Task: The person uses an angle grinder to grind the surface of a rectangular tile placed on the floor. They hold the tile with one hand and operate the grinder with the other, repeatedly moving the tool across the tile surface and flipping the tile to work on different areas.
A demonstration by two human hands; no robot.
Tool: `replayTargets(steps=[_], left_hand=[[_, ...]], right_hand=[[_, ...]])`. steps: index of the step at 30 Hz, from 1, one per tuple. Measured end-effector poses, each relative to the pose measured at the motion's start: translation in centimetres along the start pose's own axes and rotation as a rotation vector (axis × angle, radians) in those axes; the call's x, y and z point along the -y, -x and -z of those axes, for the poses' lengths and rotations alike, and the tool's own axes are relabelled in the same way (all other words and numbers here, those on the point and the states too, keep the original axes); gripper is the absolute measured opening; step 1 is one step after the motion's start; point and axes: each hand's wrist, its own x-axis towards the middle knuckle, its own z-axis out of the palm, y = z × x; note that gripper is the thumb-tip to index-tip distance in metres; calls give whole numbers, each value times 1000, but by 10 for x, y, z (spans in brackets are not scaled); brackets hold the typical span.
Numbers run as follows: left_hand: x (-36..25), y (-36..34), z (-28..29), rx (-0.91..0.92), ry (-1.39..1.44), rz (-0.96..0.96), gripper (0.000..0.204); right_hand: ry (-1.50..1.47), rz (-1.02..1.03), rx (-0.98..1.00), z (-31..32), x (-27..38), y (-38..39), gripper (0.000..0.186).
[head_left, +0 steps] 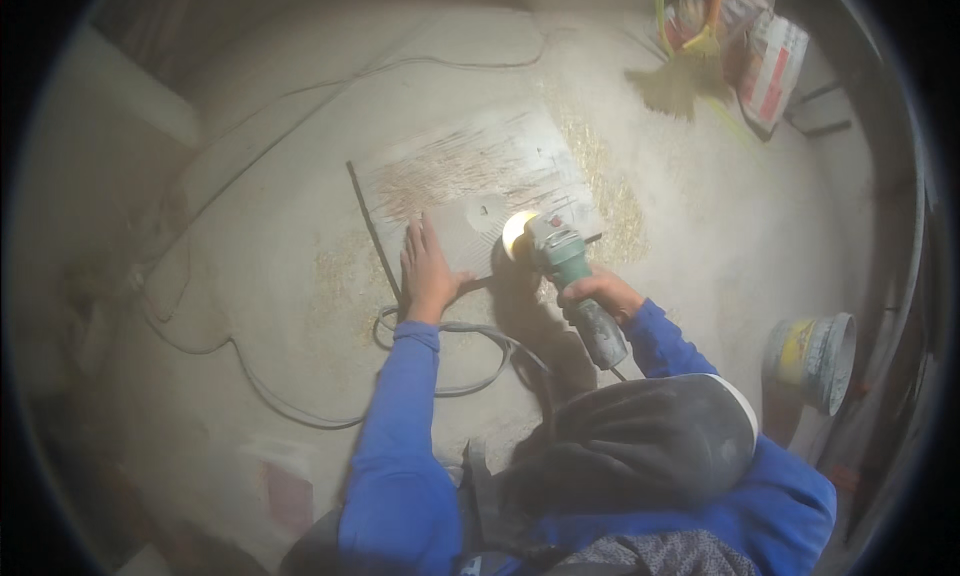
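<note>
The flat, pale rectangular wooden board (pixel 470 176) lies on the dusty concrete floor (pixel 300 306) just above the picture's centre. Its upper face is scored with many brownish streaks, while the near edge looks smoother and paler; by my judgement most of the surface is worked and only that near strip remains. Yellowish sawdust (pixel 610 196) lies at three o'clock of the board.

The left hand (pixel 428 271) presses flat with fingers spread on the near edge. The right hand (pixel 598 294) is wrapped tightly around the green-and-grey angle grinder (pixel 565 271), its disc on the board.

At one o'clock, white sacks with red panels (pixel 770 66) lean together; at four o'clock stands a grey bucket with a yellow label (pixel 815 356).
</note>
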Motion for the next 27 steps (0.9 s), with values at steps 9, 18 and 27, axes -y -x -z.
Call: replayTargets(steps=[9,18,27], left_hand=[[-15,-55,30,212,-254,30,125],[-10,-33,25,20,-220,-13,124],[-15,-3,38,-82,284,114,68]], right_hand=[[-279,134,-126,48,-31,18,62],[-451,72,-134,76,-39,25,60],[-416,68,-126,81,-36,27,61]])
